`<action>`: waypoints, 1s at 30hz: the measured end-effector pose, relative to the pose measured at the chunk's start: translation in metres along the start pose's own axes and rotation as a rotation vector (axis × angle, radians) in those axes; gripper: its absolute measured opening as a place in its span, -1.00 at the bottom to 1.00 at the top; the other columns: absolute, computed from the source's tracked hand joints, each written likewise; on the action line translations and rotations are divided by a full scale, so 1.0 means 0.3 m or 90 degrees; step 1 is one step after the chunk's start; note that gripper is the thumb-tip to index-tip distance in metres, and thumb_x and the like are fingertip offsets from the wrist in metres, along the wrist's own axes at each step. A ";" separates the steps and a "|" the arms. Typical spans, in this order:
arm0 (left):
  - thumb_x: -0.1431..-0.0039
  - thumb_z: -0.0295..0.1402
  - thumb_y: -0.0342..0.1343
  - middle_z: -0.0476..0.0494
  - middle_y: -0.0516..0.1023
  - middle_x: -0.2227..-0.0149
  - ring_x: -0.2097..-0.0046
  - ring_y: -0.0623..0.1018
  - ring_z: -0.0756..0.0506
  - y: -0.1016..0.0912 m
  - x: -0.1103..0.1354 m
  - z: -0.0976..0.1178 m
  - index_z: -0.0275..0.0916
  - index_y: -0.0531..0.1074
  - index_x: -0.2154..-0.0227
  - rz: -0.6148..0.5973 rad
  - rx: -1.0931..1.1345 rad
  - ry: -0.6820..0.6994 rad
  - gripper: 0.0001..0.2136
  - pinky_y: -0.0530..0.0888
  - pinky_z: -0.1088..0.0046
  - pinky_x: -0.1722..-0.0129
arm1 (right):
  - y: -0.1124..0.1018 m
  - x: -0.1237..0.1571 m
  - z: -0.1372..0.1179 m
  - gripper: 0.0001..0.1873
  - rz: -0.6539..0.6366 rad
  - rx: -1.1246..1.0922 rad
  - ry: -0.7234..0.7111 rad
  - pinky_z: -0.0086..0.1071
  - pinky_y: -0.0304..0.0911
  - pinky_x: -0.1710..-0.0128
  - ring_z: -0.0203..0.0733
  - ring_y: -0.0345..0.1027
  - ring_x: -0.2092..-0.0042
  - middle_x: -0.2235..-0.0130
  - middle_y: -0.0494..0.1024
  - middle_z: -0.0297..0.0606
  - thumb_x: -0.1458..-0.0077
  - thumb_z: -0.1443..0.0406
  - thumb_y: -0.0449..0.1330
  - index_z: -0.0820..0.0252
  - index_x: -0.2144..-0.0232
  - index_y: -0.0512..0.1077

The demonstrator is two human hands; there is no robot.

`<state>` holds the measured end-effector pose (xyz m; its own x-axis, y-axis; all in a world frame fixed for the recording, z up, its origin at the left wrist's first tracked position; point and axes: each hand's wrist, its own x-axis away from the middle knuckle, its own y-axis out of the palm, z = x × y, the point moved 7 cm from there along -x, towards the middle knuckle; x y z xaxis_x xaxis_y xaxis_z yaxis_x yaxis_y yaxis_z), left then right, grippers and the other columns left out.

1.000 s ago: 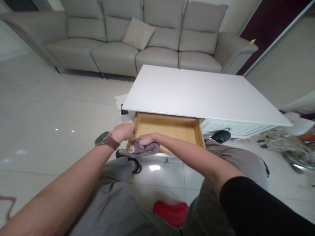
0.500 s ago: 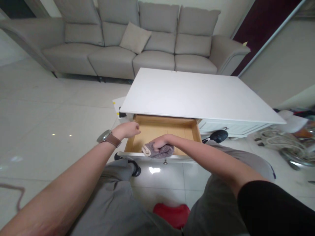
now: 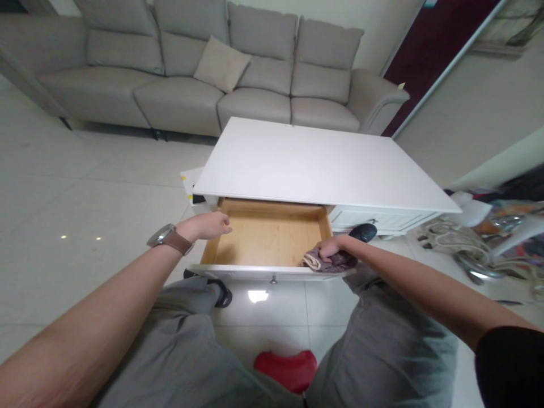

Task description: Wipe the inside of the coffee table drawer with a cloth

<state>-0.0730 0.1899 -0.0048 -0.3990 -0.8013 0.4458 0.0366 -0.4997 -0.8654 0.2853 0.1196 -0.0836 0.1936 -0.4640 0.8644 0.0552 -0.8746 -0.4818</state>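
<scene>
My right hand (image 3: 330, 248) presses a folded grey-brown cloth (image 3: 313, 260) with a pale edge onto the right end of the drawer's front rim, its fingers closed on the cloth. The pulled-out drawer (image 3: 272, 232) has a bare light-wood inside and a white front with a small round knob (image 3: 273, 279). Over the drawer's left side hovers my left hand (image 3: 210, 225), holding nothing, its fingers loosely bent and a little apart. I cannot tell whether it touches the drawer's side.
The drawer belongs to a white coffee table (image 3: 314, 164), with a long grey sofa (image 3: 182, 102) behind it. A red seat (image 3: 287, 371) shows between my legs. Coiled hoses and other clutter (image 3: 459, 243) lie on the floor at right.
My right hand has slid the cloth rightward along the drawer's front rim, from its middle to its right corner. The left hand keeps its place by the drawer. The view has shifted slightly.
</scene>
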 end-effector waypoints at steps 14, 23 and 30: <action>-0.25 -0.20 -0.03 -0.29 0.64 -0.03 0.00 0.62 -0.22 -0.028 0.032 0.004 -0.24 0.53 -0.04 0.037 -0.050 -0.069 -0.59 0.50 0.35 0.07 | -0.130 -0.183 -1.030 -0.47 0.213 -0.010 -0.407 -0.31 0.38 0.34 0.06 0.55 0.12 0.09 0.64 -0.11 0.09 0.12 0.23 0.18 0.04 0.46; -0.26 -0.20 -0.05 -0.24 0.64 -0.03 -0.03 0.61 -0.20 -0.044 0.050 -0.015 -0.25 0.51 -0.06 0.047 -0.037 -0.087 -0.58 0.48 0.37 0.03 | -0.005 -0.062 -1.085 -0.31 0.484 0.160 -0.460 -0.09 0.42 0.14 0.16 0.48 0.03 0.00 0.55 0.01 -0.06 0.05 0.22 0.18 -0.19 0.25; -0.27 -0.19 -0.06 -0.26 0.62 -0.06 -0.04 0.60 -0.20 -0.047 0.041 0.006 -0.27 0.51 -0.06 0.035 -0.038 -0.062 -0.57 0.47 0.37 0.03 | 0.099 0.063 -0.720 -0.28 0.480 0.284 -0.427 0.01 0.32 -0.01 0.18 0.32 -0.07 -0.08 0.42 0.03 -0.03 0.18 0.28 0.18 -0.22 0.24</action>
<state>-0.0768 0.1865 0.0133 -0.3075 -0.8565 0.4145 0.0010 -0.4358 -0.9000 0.0791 0.0543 -0.0506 0.8110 -0.5684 0.1383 0.0219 -0.2068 -0.9781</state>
